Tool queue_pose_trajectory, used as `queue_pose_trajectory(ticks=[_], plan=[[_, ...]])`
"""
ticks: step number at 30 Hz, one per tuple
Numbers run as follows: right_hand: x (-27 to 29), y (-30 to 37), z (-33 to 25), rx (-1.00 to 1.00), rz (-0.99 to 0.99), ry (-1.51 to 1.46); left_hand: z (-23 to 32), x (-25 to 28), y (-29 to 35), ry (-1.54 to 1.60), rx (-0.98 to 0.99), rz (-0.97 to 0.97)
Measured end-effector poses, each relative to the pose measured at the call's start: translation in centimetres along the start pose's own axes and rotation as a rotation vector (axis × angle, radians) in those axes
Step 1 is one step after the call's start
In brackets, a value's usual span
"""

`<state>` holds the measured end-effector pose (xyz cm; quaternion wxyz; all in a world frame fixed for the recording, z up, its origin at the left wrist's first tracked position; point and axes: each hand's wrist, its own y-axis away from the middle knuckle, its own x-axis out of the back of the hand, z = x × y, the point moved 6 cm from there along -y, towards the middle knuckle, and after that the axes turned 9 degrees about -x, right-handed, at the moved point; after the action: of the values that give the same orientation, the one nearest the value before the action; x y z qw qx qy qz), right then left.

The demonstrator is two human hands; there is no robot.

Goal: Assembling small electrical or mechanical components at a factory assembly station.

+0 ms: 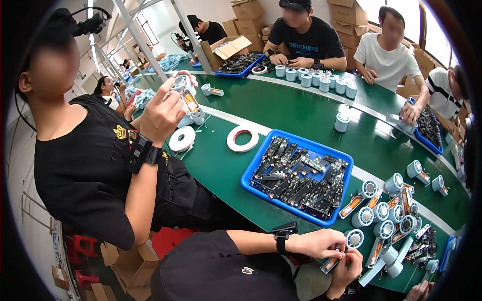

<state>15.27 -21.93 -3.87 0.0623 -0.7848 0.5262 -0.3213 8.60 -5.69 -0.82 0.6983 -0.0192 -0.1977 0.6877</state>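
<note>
My left hand [319, 244], a black band on its wrist, is closed, its thumb and fingers pinched over an unfinished handheld fan [330, 265]. What the fingertips pinch is too small to make out. My right hand [347, 271] meets it from below, fingers curled round the fan's handle, where an orange strip shows. Just beyond my fingers is a round light-blue fan head [354, 239]; my fingers hide whether it joins this handle. More light-blue fans [384, 228], their handles showing orange insides, are heaped to the right of my hands.
A blue tray [247, 181] of black circuit boards stands ahead of my hands. Two white tape rolls [242, 138] lie past it. Loose black parts [424, 246] are at the right. On the left a co-worker [90, 165] lifts a fan; others sit across the green belt [281, 108].
</note>
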Motion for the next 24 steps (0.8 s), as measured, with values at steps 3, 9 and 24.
queue_pose_trajectory(ticks=[3, 9, 24], plan=[[0.7, 0.1, 0.2, -0.069, 0.069, -0.041, 0.1, -0.4, -0.3, -0.001, 0.075, 0.025], [1.4, 0.9, -0.9, -0.226, -0.428, -0.031, -0.4, -1.2, -0.1, 0.182, 0.116, -0.032], [0.8, 0.7, -2.4, -0.386, -0.466, -0.024, 19.5, 19.2, 9.9, -1.019, -0.069, 0.955]])
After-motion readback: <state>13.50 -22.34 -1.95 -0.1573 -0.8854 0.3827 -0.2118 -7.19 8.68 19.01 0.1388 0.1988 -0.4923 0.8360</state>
